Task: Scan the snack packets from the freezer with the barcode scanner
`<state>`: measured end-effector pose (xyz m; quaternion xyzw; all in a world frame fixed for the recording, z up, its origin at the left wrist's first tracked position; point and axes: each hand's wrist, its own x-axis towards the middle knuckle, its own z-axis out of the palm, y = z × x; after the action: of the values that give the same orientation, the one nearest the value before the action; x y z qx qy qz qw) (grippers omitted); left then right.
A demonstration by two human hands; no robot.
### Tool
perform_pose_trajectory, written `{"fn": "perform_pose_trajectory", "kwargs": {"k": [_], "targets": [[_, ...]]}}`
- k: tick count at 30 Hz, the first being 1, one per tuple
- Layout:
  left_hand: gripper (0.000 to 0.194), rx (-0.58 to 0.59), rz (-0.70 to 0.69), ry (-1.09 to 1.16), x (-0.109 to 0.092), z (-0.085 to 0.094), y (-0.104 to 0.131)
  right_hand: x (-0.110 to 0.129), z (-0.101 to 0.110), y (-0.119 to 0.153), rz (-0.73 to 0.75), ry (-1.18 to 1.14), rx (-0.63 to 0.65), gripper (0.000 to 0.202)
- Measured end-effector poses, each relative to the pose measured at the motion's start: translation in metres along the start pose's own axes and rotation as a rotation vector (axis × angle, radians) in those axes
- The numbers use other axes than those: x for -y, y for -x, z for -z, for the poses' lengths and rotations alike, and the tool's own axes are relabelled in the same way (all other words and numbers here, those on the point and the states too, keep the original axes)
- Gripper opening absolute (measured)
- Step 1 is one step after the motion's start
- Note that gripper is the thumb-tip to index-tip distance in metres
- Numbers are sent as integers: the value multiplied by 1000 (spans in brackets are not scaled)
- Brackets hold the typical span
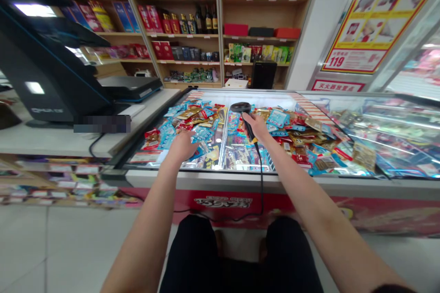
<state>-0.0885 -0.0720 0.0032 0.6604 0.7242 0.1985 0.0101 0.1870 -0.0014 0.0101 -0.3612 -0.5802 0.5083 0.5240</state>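
My right hand [256, 126] is wrapped round the handle of a black barcode scanner [241, 108], whose head points away from me above the chest freezer's glass top. The scanner's cable hangs down the freezer front. My left hand [184, 146] is closed at the edge of a blue snack packet [203, 136], over the left pile; its fingertips are partly hidden. Loose blue, red and gold snack packets [299, 135] lie in a broad heap to the right of the scanner. More packets [168, 130] lie left of and beyond my left hand.
The chest freezer [213, 182] stretches across in front of my knees. A counter [68, 139] with a dark checkout machine [51, 64] stands at the left. Behind are shelves [177, 34] of boxes and bottles. A red-and-yellow sign [378, 18] hangs at the right.
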Motion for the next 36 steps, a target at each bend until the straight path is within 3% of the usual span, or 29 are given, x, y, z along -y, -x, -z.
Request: {"fn": "perform_pose_trajectory", "kwargs": {"k": [3, 6, 9, 12, 16, 24, 30, 36], "targets": [[40, 112, 20, -119, 22, 8, 15, -7, -8, -2, -3, 24, 23, 47], [41, 158, 53, -218, 27, 9, 26, -12, -8, -2, -9, 6, 30, 47], [46, 206, 51, -265, 21, 4, 31, -16, -3, -2, -15, -21, 10, 49], [55, 177, 34, -275, 8, -2, 33, -18, 0, -3, -8, -28, 2, 49], [50, 145, 12, -239, -11, -9, 32, -18, 0, -5, 7, -12, 1, 50], [54, 109, -118, -177, -36, -30, -7, -18, 0, -2, 9, -24, 3, 49], [54, 11, -222, -90, -45, -46, -37, -20, 1, -3, 12, -20, -6, 47], [51, -81, -188, 29, -55, -55, -62, -19, 1, -3, 2, -31, 5, 48]]}}
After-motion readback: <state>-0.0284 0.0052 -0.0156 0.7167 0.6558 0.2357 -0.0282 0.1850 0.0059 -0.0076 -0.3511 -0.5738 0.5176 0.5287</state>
